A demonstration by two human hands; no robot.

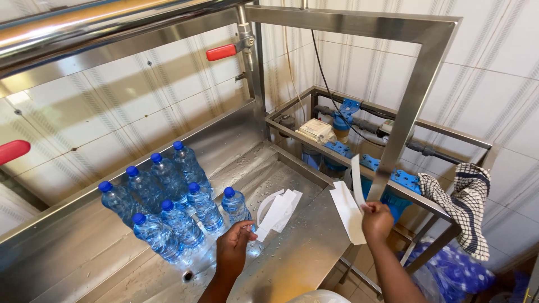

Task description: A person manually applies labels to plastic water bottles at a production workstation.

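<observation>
Between left hand [234, 247] fingers, white labels [279, 211]

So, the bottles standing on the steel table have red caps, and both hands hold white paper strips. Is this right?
Not quite. In the head view the bottles on the steel table have blue caps, not red; the red parts are the valve handles on the pipes above. The rest is right: the left hand and the right hand both hold white paper strips.

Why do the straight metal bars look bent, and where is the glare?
Head view: the wide lens bows the steel frame near the edges; daylight glares off the wet steel tray and the clear blue-capped water bottles; both hands look sharp, not blurred.
</observation>
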